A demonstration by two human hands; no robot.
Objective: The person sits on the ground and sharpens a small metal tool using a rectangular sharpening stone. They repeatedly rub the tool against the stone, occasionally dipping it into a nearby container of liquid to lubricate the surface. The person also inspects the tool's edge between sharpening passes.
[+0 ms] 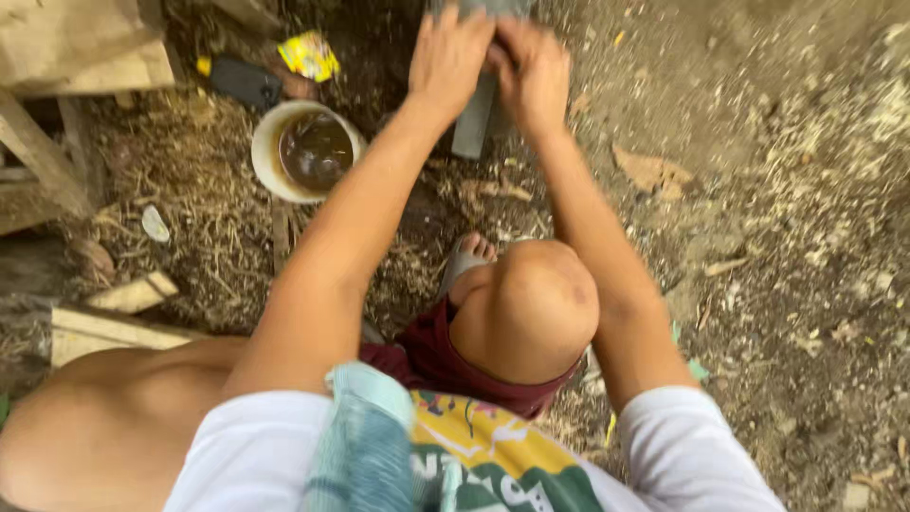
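Note:
Both my arms reach forward to the top of the view. My left hand (448, 55) and my right hand (534, 71) are closed together around a grey upright object (473, 121), a post or bar whose lower end meets the dirt. Its top is cut off by the frame edge, and motion blur hides the exact grip. I am crouched, with my right knee (531, 308) and a foot in a grey sandal (464, 261) below the hands.
A white bowl (268, 142) of dark brown liquid sits left of the hands on straw. Behind it lie a black object (245, 82) and a yellow wrapper (308, 55). Wooden planks (76, 57) and scraps crowd the left. Bare soil with dry leaves spreads right.

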